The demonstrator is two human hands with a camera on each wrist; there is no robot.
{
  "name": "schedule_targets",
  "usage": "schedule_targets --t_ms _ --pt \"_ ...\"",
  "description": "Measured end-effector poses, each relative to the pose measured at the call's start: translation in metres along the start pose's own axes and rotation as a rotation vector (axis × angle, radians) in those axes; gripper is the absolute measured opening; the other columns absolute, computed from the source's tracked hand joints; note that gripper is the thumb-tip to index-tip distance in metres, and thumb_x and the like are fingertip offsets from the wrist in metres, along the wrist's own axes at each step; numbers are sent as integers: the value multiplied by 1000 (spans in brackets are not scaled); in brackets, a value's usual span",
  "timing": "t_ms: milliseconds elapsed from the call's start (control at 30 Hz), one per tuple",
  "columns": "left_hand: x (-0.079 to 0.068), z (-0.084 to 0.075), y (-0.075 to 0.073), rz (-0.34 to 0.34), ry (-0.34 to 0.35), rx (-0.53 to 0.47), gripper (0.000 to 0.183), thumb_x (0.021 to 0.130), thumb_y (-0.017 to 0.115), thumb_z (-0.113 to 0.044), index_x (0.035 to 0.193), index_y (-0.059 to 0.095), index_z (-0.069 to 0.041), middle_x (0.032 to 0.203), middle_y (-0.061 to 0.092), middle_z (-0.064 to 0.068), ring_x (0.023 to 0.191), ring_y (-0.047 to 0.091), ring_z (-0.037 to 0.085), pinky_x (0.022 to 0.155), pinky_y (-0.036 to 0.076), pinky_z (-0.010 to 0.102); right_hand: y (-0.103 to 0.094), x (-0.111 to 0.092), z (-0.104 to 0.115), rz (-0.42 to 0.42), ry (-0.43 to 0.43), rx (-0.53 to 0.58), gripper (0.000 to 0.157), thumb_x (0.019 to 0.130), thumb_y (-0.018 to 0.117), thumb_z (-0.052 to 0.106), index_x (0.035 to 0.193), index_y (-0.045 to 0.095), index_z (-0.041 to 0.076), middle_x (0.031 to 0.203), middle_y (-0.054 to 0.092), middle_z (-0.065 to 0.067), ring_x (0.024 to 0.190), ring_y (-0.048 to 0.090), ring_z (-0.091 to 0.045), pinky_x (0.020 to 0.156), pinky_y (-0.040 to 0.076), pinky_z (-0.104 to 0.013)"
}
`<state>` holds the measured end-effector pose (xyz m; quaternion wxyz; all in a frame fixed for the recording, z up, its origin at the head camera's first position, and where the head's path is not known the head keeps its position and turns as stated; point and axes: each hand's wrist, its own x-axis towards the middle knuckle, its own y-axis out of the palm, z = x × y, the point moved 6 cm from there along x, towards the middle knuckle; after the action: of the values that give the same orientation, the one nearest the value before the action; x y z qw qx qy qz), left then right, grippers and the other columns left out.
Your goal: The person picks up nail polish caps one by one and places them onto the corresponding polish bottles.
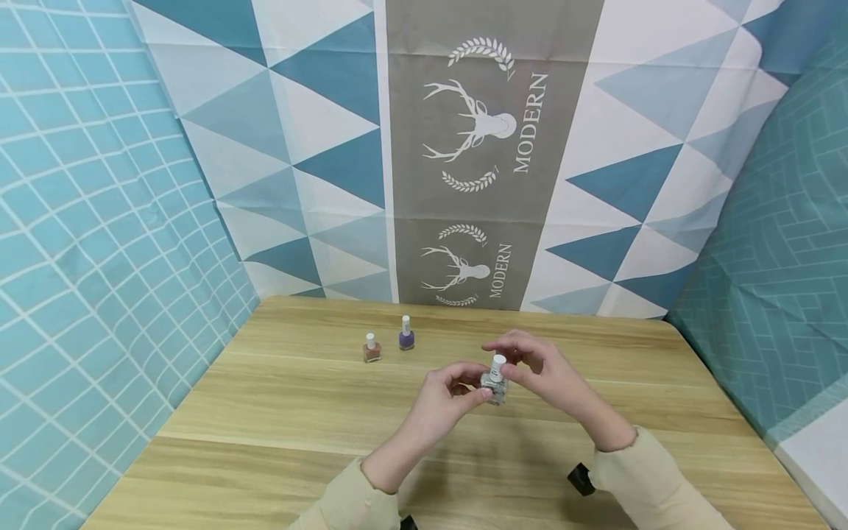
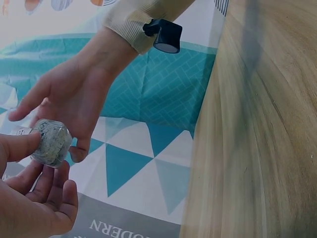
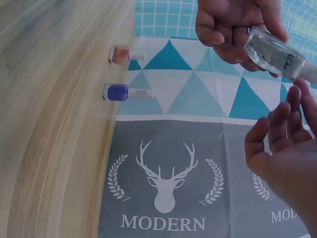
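Note:
A clear square nail polish bottle with speckled grey-white contents and a white cap is held above the table. My left hand pinches its glass body between thumb and fingers, as the left wrist view also shows with the bottle. My right hand is beside the cap, fingers loosely bent and spread. Its thumb and a fingertip come close to the cap; whether they touch is unclear. In the right wrist view the bottle lies tilted, cap toward my right fingers.
Farther back on the wooden table stand an orange-brown nail polish bottle and a purple one, both with white caps. Patterned cloth hangs along the table's back edge, and tile-print cloth borders the left side.

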<state>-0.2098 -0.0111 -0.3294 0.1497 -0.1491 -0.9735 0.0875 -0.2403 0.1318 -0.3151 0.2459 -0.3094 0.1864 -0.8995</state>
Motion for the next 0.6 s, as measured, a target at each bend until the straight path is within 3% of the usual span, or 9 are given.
schedule_targets --t_ms 233,367,600 --pt "2 5 0 5 7 7 24 80 64 -10 103 62 -3 93 64 8 84 57 17 73 47 27 3 -1 6 100 -7 74 26 90 46 2 113 58 6 111 48 -7 101 48 -16 82 46 -28" --pt "1 4 1 13 19 10 24 80 64 -8 103 62 -2 92 64 10 83 57 18 71 48 27 3 -1 6 107 -32 92 24 90 46 0 108 60 6 109 48 -8 98 48 -15 80 47 -28" --pt "8 25 3 9 33 -3 26 78 67 -14 103 63 -8 92 64 4 81 57 11 71 49 25 2 0 9 96 -115 79 23 87 48 -5 104 61 5 100 53 -7 92 50 -16 75 47 -28"
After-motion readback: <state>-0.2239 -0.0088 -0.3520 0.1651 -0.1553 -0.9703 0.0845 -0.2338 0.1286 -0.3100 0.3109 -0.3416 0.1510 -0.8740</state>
